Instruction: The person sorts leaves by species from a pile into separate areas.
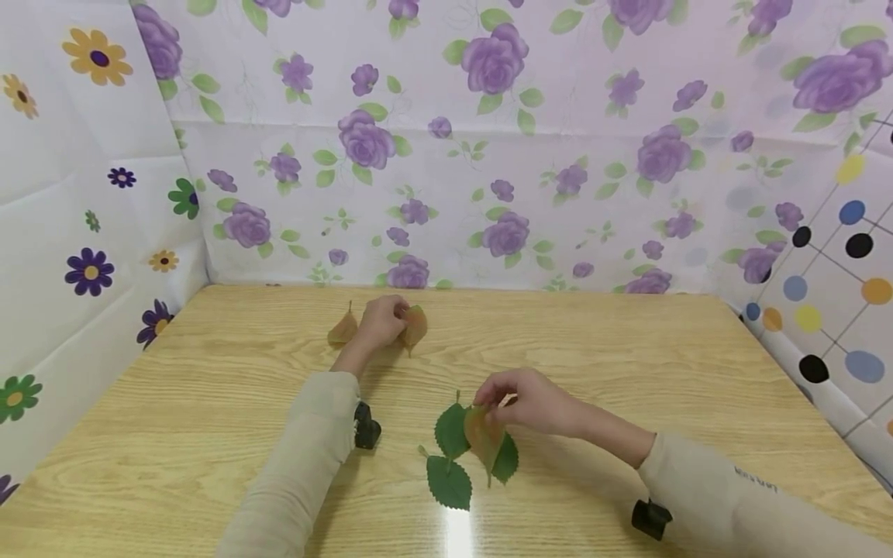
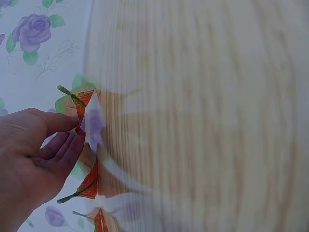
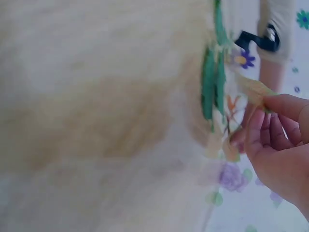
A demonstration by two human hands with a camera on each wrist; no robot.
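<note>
Pinching an orange-brown leaf [image 1: 416, 328], the left hand [image 1: 380, 321] has it at four o'clock of its grip; the right hand [image 1: 536, 401] pinches a yellowish-brown leaf [image 1: 483, 438] at six o'clock, overlapping green leaves [image 1: 449, 483] on the table [image 1: 628, 345]

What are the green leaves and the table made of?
The green leaves could be real, or thin plastic or cloth: fairly dull, with jagged, leaf-like edges. The table looks like wood, or a wood print: wavy grain, smooth, a bit glossy where light bounces off.
</note>
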